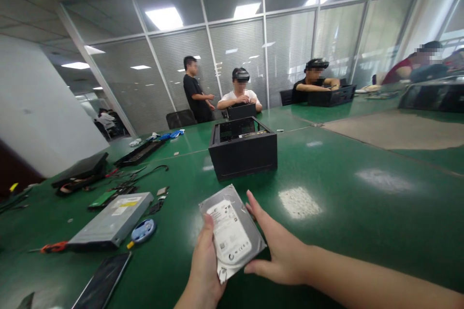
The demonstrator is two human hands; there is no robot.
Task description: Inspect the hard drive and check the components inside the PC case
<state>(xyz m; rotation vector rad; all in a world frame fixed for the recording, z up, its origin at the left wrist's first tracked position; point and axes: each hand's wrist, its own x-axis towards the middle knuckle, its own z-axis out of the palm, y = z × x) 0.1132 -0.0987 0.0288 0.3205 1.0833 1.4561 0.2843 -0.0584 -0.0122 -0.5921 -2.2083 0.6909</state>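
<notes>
A silver hard drive (232, 231) with a white label facing up is tilted above the table in front of me. My left hand (205, 260) grips its left side, thumb on the top face and the other fingers hidden beneath. At the drive's right edge is my right hand (279, 246), its index finger stretched out and its thumb apart; whether its fingertips touch the edge I cannot tell. Beyond the drive stands a black computer case (244, 157), its top side open to view.
On the left lie an optical drive (112, 219), an orange-handled screwdriver (54, 247), a blue round object (144, 231), a phone (103, 280) and a green circuit board (105, 198) with cables. Several people are around the green table (344, 212), some working on black cases.
</notes>
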